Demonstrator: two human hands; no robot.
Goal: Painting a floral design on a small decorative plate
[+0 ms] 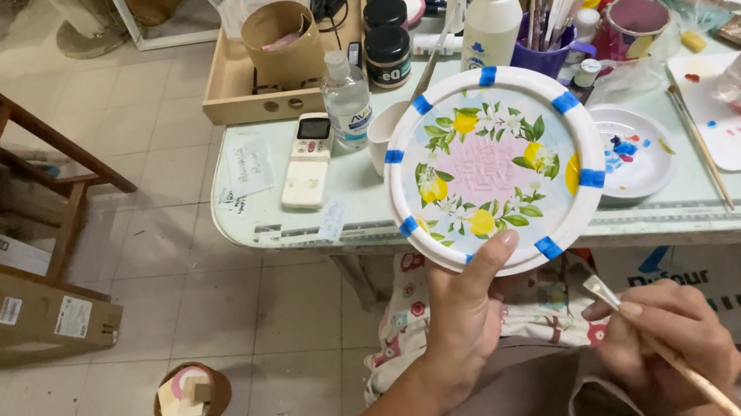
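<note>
One pale green work table (330, 207), the largest item, spans the upper right of the view and carries a shallow wooden tray (226, 89) with a brown paper cup, a white pump bottle (490, 22), dark-lidded paint jars (387, 55), a clear small bottle (346, 98), a white remote control (308, 158), a white palette dish (637, 153) smeared with blue and a purple cup of brushes (547, 55). Next in size, a round white plate (494, 171), painted with yellow lemons, green leaves and a pink centre, its rim marked by blue patches, is held up tilted toward the camera in front of the table edge. The left hand (466, 318) grips the plate at its lower rim, thumb across the front. The right hand (664, 344) is closed around a thin paintbrush (654, 346), bristles just below the plate's lower right rim, apart from it.
</note>
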